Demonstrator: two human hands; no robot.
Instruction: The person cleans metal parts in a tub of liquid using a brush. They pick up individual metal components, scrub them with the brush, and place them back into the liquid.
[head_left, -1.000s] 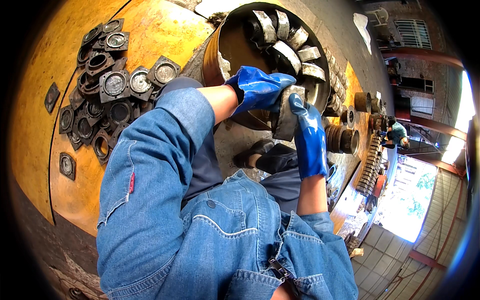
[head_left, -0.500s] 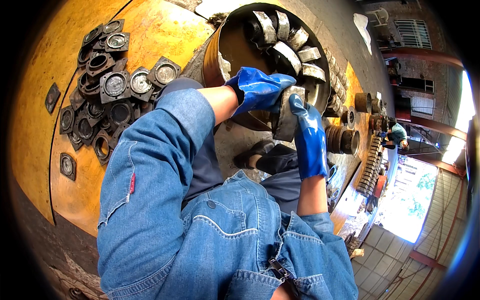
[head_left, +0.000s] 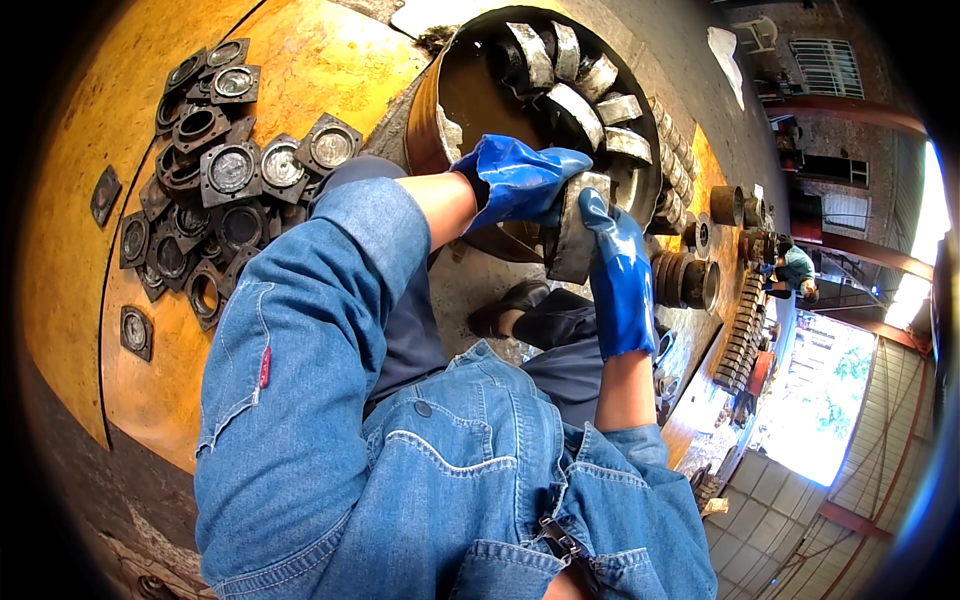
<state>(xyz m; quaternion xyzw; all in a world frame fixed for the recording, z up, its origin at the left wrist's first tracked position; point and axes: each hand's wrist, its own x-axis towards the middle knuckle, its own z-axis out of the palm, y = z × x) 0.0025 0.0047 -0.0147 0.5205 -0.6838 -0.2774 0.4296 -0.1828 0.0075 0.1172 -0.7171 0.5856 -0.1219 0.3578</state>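
Between my hands I hold a thick grey metal part (head_left: 572, 240) on edge, at the near rim of a round metal tub (head_left: 428, 125). My left hand (head_left: 525, 180), in a blue rubber glove, grips its upper left side; those fingertips are partly hidden. My right hand (head_left: 615, 245), gloved the same way, is closed on its right side with the thumb lying along the upper face. Inside the tub, several similar curved metal pieces (head_left: 573, 115) are heaped at the far right beside murky brown liquid (head_left: 480, 100).
Dark square metal flanges (head_left: 230, 170) with round centres lie piled on the yellow floor plate (head_left: 310, 60) at left. Right of the tub stand metal rings (head_left: 685, 280) and rows of parts (head_left: 740, 335). Another person (head_left: 795, 270) is farther off at right.
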